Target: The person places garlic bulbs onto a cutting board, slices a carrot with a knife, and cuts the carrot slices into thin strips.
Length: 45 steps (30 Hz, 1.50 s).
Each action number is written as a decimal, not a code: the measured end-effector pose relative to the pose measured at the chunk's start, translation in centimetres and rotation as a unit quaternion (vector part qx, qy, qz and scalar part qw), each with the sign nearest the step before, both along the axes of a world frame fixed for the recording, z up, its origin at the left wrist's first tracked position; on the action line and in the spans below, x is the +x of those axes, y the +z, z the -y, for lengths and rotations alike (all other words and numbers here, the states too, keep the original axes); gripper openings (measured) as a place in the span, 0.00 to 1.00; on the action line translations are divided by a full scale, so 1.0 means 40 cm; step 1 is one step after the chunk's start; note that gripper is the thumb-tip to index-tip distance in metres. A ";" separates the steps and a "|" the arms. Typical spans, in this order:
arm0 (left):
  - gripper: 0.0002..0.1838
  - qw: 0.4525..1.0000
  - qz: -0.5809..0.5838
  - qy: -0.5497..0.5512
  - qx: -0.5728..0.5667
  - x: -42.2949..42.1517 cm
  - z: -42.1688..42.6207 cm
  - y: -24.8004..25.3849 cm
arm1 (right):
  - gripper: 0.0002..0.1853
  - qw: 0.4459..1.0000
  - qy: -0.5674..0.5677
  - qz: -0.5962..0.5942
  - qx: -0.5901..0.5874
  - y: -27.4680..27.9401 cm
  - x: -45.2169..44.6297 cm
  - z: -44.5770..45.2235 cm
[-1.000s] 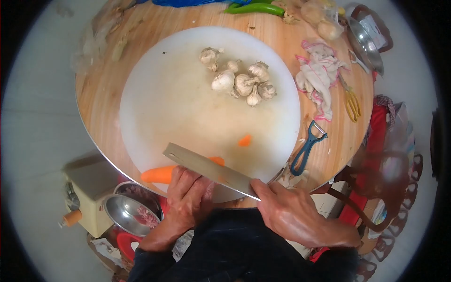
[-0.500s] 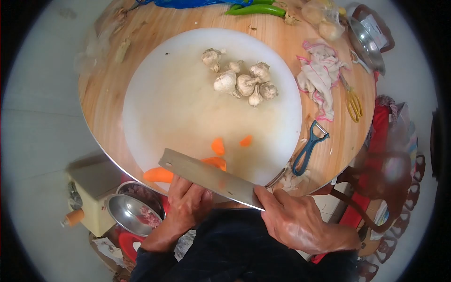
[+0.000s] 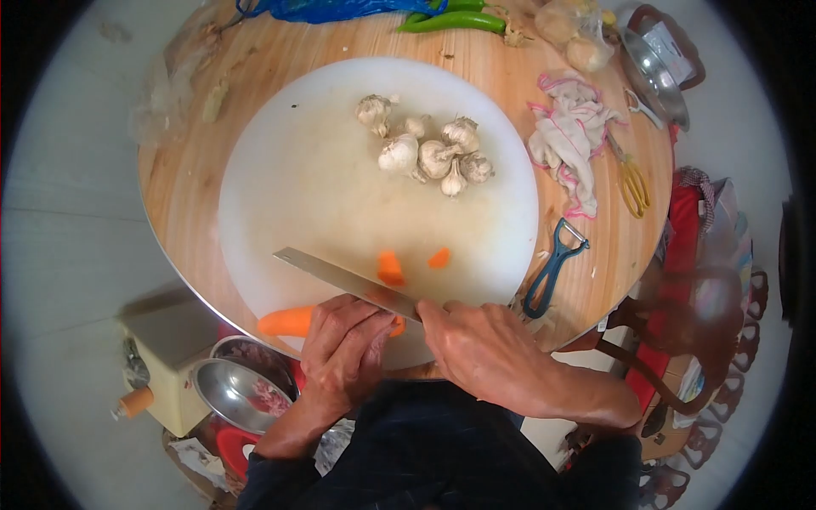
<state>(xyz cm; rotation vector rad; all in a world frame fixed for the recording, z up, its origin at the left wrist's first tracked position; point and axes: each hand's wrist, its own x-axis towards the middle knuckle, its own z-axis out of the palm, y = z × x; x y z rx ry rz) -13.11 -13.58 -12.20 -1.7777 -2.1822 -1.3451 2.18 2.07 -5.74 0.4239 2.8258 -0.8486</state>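
My left hand (image 3: 342, 350) presses a peeled carrot (image 3: 287, 322) down near the front edge of the round white cutting board (image 3: 280, 195). The carrot's cut end shows just right of my fingers. My right hand (image 3: 480, 344) grips a cleaver (image 3: 340, 279), its blade slanting up to the left beyond my left fingers, over the board; the handle is hidden in my hand. Cut carrot pieces (image 3: 390, 269) lie beyond the blade, with a smaller carrot piece (image 3: 439, 257) to their right. Several garlic bulbs (image 3: 436, 159) sit at the board's upper right.
On the wooden table (image 3: 183, 212), right of the board, are a blue peeler (image 3: 554, 268), a pink-edged cloth (image 3: 571, 136) and yellow-handled scissors (image 3: 633, 189). Green peppers (image 3: 455, 20) and a blue bag (image 3: 340, 8) lie at the back. Metal bowls (image 3: 229, 391) stand below, left.
Beside the first small carrot piece, more cut carrot has appeared on the board. The cleaver and my right hand have moved left and up, and the blade now shows narrower.
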 end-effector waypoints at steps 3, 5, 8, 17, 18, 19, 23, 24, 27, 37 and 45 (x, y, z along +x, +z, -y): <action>0.17 1.000 -0.001 0.007 0.005 0.003 0.002 0.003 | 0.14 1.000 0.000 -0.021 0.005 -0.003 0.004 0.001; 0.17 1.000 0.002 0.012 0.007 0.002 0.002 0.004 | 0.14 1.000 -0.005 -0.025 -0.003 0.019 0.026 0.003; 0.18 1.000 0.008 0.015 -0.019 0.003 0.017 0.008 | 0.16 1.000 -0.019 0.001 0.008 0.083 0.080 0.036; 0.18 0.999 0.001 0.024 -0.021 0.003 0.014 -0.001 | 0.22 1.000 -0.016 0.005 0.014 0.101 0.115 0.039; 0.17 0.999 0.011 0.021 -0.023 0.003 0.020 -0.003 | 0.20 1.000 -0.017 0.010 0.002 0.089 0.099 0.036; 0.17 0.999 0.020 0.017 -0.023 0.003 0.020 -0.002 | 0.18 1.000 -0.020 0.015 -0.009 0.076 0.082 0.032; 0.17 1.000 0.007 0.005 0.002 0.001 0.004 0.007 | 0.09 0.999 -0.027 0.001 -0.032 0.009 0.014 0.019; 0.17 1.000 0.005 0.003 0.007 0.000 0.004 0.004 | 0.09 0.999 -0.025 0.005 -0.031 0.002 -0.001 0.014; 0.17 1.000 0.003 0.003 0.014 -0.001 0.004 0.004 | 0.08 0.999 -0.022 0.013 -0.038 -0.003 0.001 0.012; 0.17 0.999 0.014 0.037 -0.032 0.006 0.022 0.007 | 0.15 0.999 -0.028 -0.009 0.016 0.122 0.129 0.054; 0.15 1.000 0.015 0.018 -0.008 0.001 0.020 0.000 | 0.11 1.000 -0.020 0.011 -0.008 0.045 0.050 0.032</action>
